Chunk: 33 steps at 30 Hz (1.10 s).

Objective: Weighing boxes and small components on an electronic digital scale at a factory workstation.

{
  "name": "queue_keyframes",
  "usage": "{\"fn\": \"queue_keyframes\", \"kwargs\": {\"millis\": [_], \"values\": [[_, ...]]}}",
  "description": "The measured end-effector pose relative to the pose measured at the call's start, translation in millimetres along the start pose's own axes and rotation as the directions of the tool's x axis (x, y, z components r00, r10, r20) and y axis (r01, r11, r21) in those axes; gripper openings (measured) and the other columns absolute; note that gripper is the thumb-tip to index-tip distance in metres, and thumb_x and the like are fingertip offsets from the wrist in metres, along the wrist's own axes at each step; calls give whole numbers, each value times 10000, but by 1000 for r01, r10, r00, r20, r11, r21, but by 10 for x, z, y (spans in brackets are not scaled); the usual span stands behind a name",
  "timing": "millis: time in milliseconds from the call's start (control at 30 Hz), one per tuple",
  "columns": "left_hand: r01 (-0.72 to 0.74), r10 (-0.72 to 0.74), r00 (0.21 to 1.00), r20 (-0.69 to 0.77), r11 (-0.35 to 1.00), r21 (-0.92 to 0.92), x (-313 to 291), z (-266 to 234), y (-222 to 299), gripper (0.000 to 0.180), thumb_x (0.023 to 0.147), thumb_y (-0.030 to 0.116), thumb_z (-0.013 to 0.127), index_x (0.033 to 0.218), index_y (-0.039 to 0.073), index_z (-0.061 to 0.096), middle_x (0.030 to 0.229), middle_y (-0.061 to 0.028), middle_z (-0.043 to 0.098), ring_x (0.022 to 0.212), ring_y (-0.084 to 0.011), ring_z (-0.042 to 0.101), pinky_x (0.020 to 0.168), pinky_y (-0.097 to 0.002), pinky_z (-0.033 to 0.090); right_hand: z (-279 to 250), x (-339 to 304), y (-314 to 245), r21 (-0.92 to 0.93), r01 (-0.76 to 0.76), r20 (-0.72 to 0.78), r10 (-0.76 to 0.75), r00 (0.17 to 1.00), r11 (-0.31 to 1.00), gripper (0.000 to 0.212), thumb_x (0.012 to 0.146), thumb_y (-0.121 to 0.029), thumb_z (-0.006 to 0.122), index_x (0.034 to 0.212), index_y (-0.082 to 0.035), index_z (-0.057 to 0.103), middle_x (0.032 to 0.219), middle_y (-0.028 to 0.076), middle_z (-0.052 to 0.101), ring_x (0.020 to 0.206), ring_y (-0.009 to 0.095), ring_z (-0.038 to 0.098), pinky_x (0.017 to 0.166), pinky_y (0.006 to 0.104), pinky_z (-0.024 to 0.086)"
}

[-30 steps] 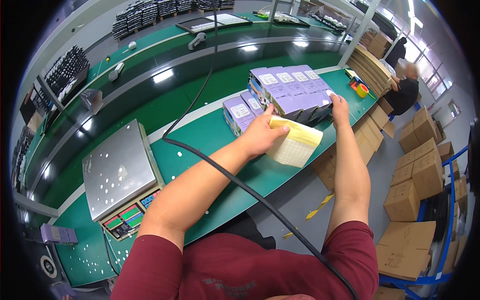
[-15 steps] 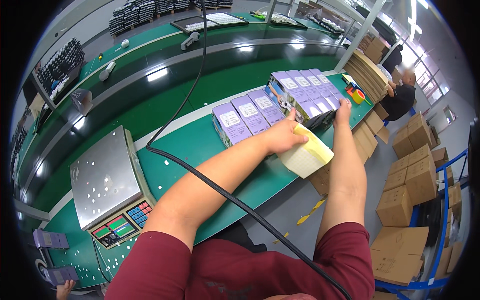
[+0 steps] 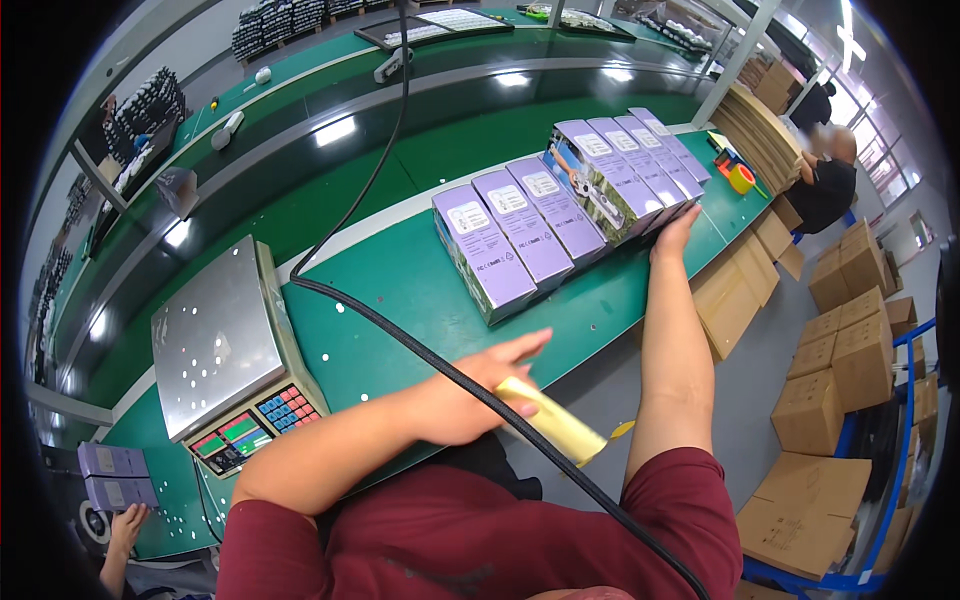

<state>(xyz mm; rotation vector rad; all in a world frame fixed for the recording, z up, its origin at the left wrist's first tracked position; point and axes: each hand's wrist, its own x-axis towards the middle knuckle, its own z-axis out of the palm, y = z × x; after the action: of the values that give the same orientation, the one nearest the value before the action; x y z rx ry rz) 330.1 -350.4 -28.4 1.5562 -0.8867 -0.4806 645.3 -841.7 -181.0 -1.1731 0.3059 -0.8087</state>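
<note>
My left hand [image 3: 475, 397] is back over the bench's near edge, thumb closed on a folded yellow sheet [image 3: 555, 422] seen nearly edge-on; its index finger sticks out. My right hand [image 3: 674, 238] lies with straight fingers against the near end of a raised row of purple boxes [image 3: 628, 172], at its right side. Part of that hand's grip is hidden behind the boxes. Left of this row, three more purple boxes [image 3: 510, 232] lie side by side, white round-cornered labels upward. A black cable [image 3: 430, 362] crosses in front of my left hand.
A counting scale [image 3: 225, 340] with a steel plate stands left on the green bench [image 3: 375, 345]. White dots are scattered there. Another person's hand [image 3: 127, 525] touches purple boxes [image 3: 118, 478] at lower left. Yellow tape [image 3: 741, 178] lies far right; cartons [image 3: 835, 365] stand beyond.
My left hand has drawn back from the boxes toward my body, carrying the yellow sheet, now turned edge-on. My right hand stays at the row's end. The other person's hand has moved up.
</note>
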Motion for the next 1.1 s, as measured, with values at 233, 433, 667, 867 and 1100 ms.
{"fn": "queue_keyframes", "kwargs": {"millis": [233,433,667,867,1100], "values": [[201,-203,979,-10,974,-100,-892,-91,258,210,1014,127,676,1150,-22,735,1497,-211,584,1339,-315,608,1093,-406,502,323,-212,82,-7,40,-66,-40,997,999,833,1091,-686,273,1577,-26,418,1576,110,502,1445,290,472,1219,402,351],[376,-450,870,-201,870,-318,-1452,5,307,201,1000,126,699,1115,-37,722,1342,-215,693,1226,-311,670,1041,-414,532,430,-500,-186,-41,92,-116,-96,989,995,829,1105,-643,279,1614,10,322,1658,149,373,1507,306,391,1247,400,308],[231,-435,803,-407,857,-460,-1671,231,183,170,1008,140,700,1054,-23,709,1225,-219,739,1118,-278,709,973,-397,557,519,-1017,-452,-169,177,-149,-202,968,970,830,1119,-579,289,1646,55,196,1735,207,196,1588,331,243,1292,409,209],[225,-402,809,-429,886,-405,-1948,260,90,178,1007,149,701,1043,-25,706,1208,-226,743,1033,-268,728,919,-391,576,796,-1617,-581,-380,320,20,-338,941,868,826,1128,-522,300,1638,102,121,1733,294,102,1615,408,114,1320,462,94],[177,-379,786,-488,895,-408,-2128,202,65,231,1001,174,708,1061,-49,708,1191,-228,746,1032,-267,729,911,-389,580,925,-1681,-670,-493,318,78,-323,943,810,838,1125,-519,322,1627,123,126,1717,339,77,1616,436,63,1319,483,62]]}}
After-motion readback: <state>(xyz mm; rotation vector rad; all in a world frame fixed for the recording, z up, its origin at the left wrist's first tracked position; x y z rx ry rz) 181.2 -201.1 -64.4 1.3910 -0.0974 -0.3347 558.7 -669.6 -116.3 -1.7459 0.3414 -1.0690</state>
